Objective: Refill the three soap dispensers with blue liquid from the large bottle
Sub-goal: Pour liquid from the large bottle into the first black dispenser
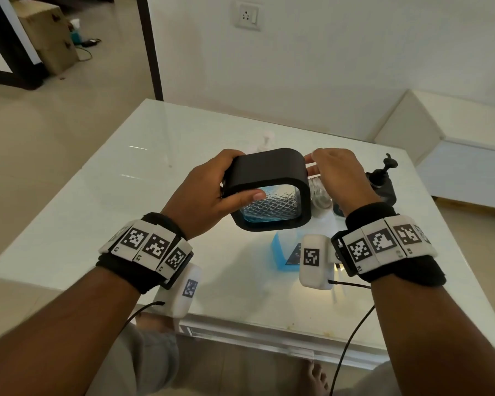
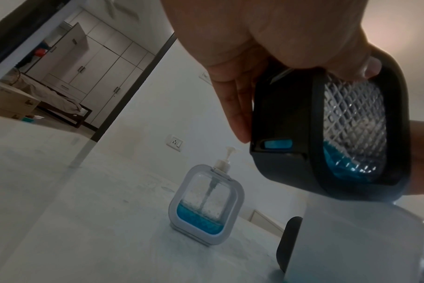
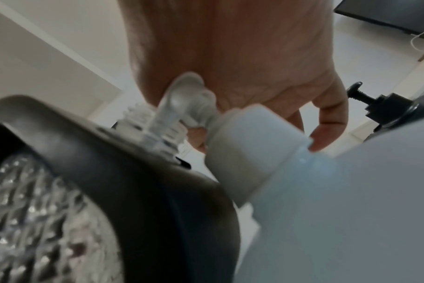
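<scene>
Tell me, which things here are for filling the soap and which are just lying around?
For the job: black dispenser in the left hand; its clear pump in the right hand; white dispenser; second black dispenser; large bottle.
Lying about: cardboard boxes; wall socket.

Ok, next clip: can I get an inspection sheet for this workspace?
surface: white glossy table, no spills seen.
job's things: black dispenser held tilted above the table, a little blue liquid inside; white dispenser upright, blue liquid low; second black dispenser upright at the right; bottle below the held one, white cap on.
clutter: nothing seen on the table.
grippers: left hand grips the black dispenser's frame; right hand curls round its clear pump.
cables: black wires hang from both wrist cameras, off the table.
surroundings: wall socket; boxes on the floor past the doorway.
</scene>
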The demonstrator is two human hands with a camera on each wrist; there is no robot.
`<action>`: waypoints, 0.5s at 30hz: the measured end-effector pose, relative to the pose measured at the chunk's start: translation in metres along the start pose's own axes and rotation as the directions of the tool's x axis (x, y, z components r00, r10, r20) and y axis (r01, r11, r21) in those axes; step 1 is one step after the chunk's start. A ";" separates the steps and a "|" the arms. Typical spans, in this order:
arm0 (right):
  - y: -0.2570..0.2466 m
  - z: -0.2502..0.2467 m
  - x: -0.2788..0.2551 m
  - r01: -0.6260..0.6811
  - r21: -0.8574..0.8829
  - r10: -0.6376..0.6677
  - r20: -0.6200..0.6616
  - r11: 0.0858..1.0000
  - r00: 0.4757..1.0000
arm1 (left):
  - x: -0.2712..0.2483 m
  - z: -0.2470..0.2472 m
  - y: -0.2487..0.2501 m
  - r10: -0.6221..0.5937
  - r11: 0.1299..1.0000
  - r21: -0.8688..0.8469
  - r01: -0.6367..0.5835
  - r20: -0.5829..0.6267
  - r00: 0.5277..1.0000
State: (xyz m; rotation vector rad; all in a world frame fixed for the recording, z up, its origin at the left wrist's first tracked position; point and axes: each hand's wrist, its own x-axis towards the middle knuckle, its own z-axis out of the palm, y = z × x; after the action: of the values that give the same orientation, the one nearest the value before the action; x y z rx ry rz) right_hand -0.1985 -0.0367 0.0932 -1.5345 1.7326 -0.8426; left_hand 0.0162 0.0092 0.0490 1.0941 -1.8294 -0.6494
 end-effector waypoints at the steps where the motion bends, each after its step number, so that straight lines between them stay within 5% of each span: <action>1: 0.001 0.000 0.001 -0.001 -0.010 0.001 0.003 1.000 1.000 | 0.000 0.000 0.000 0.004 1.000 0.000 -0.004 -0.002 1.000; 15: -0.003 -0.003 0.002 -0.003 0.027 0.003 0.010 1.000 1.000 | 0.000 -0.002 0.003 -0.007 1.000 0.010 0.007 0.000 1.000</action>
State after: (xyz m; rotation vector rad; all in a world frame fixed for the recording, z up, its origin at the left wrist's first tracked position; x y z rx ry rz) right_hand -0.1996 -0.0387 0.0969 -1.5153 1.7091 -0.8515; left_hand 0.0166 0.0108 0.0517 1.1078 -1.8318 -0.6450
